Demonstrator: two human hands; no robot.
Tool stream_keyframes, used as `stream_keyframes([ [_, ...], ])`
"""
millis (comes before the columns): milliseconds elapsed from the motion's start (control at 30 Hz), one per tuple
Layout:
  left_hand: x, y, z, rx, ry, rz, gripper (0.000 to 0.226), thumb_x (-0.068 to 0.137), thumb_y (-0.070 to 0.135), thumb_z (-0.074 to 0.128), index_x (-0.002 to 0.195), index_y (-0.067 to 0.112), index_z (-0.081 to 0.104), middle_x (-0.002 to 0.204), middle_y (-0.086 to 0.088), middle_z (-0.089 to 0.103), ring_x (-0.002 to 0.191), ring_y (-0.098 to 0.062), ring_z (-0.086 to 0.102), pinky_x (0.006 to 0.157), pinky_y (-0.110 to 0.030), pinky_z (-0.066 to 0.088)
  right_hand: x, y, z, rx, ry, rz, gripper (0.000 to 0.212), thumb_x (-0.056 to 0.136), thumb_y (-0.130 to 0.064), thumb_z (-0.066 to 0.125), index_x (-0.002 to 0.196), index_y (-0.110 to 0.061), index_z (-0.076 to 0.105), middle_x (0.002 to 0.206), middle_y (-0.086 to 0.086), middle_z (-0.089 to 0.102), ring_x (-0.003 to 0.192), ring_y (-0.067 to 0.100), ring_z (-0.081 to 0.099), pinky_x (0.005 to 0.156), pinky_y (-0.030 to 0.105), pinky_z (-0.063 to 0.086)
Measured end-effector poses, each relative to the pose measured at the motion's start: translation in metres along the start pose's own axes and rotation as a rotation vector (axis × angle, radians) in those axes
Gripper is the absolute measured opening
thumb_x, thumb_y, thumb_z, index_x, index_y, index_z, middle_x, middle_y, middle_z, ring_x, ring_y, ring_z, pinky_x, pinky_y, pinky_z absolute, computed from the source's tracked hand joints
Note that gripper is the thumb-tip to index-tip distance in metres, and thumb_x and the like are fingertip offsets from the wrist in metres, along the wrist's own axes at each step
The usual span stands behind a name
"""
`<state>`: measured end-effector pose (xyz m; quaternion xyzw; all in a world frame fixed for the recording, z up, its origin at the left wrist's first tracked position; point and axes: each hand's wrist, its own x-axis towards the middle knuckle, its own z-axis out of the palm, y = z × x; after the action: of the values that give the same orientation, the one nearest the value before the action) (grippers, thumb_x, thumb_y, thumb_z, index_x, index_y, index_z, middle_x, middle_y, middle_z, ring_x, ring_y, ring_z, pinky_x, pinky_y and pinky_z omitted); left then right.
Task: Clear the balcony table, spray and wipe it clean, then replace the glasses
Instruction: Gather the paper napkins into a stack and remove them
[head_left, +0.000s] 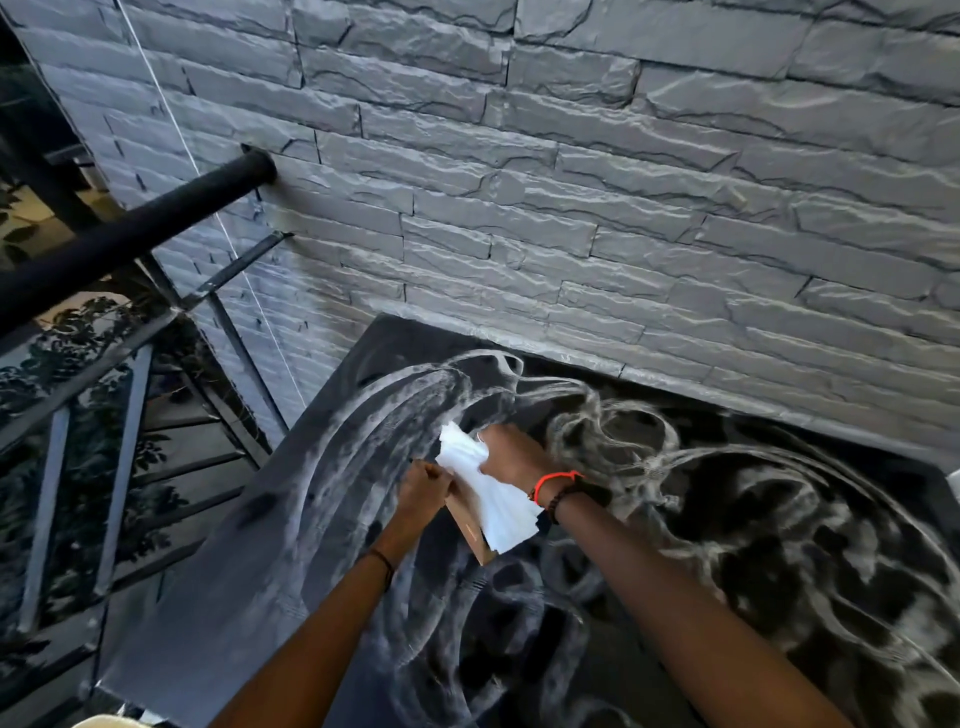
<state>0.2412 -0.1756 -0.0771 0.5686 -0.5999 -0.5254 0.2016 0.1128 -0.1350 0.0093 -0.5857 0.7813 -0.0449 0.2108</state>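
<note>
My left hand (426, 486) grips the tissue packet (471, 527) steady while my right hand (506, 452) pinches white tissues (501, 514) free, evidently for wiping the streaked table (249, 571).

Table (234, 597) runs off bottom and right edges.

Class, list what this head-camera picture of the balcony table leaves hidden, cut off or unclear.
Head view, table: near and right sides cut off by the frame edges.
Head view, brown pack: mostly hidden behind the white tissues and left hand; any print unreadable.
Head view, right hand: fingertips hidden, curled round the tissues.
Head view, pale object at bottom-left: cut off by the frame, unidentifiable.
</note>
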Motion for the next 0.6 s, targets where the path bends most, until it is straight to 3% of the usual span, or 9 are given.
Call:
stream_keyframes([
  [33,0.0,-0.002,0.0,-0.006,-0.001,-0.001,0.025,0.076,0.02,0.052,0.059,0.003,0.059,0.063,-0.017,0.06,0.061,-0.024,0.055,0.064,-0.035,0.046,-0.001,-0.002,0.001,-0.005,-0.007,-0.012,0.002,0.081,-0.004,0.057,0.082,-0.002,0.056,0.101,0.018,0.065,0.1,0.035,0.059,0.074,0.035,0.046],
  [133,0.009,-0.011,0.001,-0.04,-0.027,-0.015,0.025,0.074,0.024,0.051,0.063,0.002,0.058,0.063,-0.015,0.058,0.063,-0.024,0.054,0.064,-0.039,0.048,-0.001,-0.009,0.009,0.03,-0.049,-0.014,0.025,0.081,-0.007,0.055,0.06,-0.007,0.041,0.086,0.02,0.059,0.102,0.036,0.054,0.076,0.034,0.042],
  [200,0.01,-0.013,0.003,-0.061,-0.034,-0.031,0.03,0.066,0.027,0.044,0.064,0.002,0.059,0.066,-0.015,0.06,0.065,-0.025,0.057,0.069,-0.043,0.053,-0.006,-0.012,0.01,0.059,-0.041,-0.016,0.022,0.083,-0.011,0.055,0.065,-0.003,0.046,0.099,0.025,0.058,0.106,0.036,0.05,0.084,0.037,0.043],
  [300,0.008,-0.01,0.002,-0.076,-0.042,-0.053,0.023,0.067,0.025,0.042,0.058,0.008,0.055,0.066,-0.015,0.06,0.066,-0.025,0.056,0.068,-0.036,0.05,-0.004,-0.01,0.017,0.075,0.026,-0.023,0.01,0.084,-0.002,0.053,0.09,0.005,0.057,0.11,0.024,0.056,0.11,0.036,0.05,0.088,0.042,0.045],
  [433,0.009,-0.01,0.001,-0.073,-0.05,-0.066,0.024,0.081,0.013,0.047,0.059,0.008,0.055,0.068,-0.016,0.06,0.066,-0.025,0.056,0.067,-0.034,0.047,-0.001,-0.006,0.029,0.062,0.079,-0.029,0.013,0.08,0.005,0.05,0.077,-0.007,0.052,0.104,0.018,0.056,0.106,0.033,0.051,0.082,0.042,0.049],
  [533,0.011,-0.011,0.001,-0.086,-0.054,-0.083,0.031,0.09,0.004,0.047,0.06,0.007,0.055,0.064,-0.013,0.059,0.061,-0.023,0.054,0.062,-0.029,0.046,0.0,-0.004,0.032,0.074,0.099,-0.022,0.009,0.084,-0.01,0.057,0.076,-0.005,0.054,0.094,0.015,0.055,0.099,0.032,0.055,0.077,0.041,0.052],
  [600,0.012,-0.013,0.002,-0.102,-0.067,-0.097,0.034,0.092,0.005,0.045,0.061,0.006,0.056,0.063,-0.011,0.059,0.06,-0.022,0.054,0.058,-0.026,0.046,0.001,-0.001,0.032,0.186,0.093,0.0,0.028,0.081,-0.031,0.063,0.079,-0.004,0.06,0.084,0.012,0.061,0.085,0.029,0.06,0.071,0.039,0.054],
])
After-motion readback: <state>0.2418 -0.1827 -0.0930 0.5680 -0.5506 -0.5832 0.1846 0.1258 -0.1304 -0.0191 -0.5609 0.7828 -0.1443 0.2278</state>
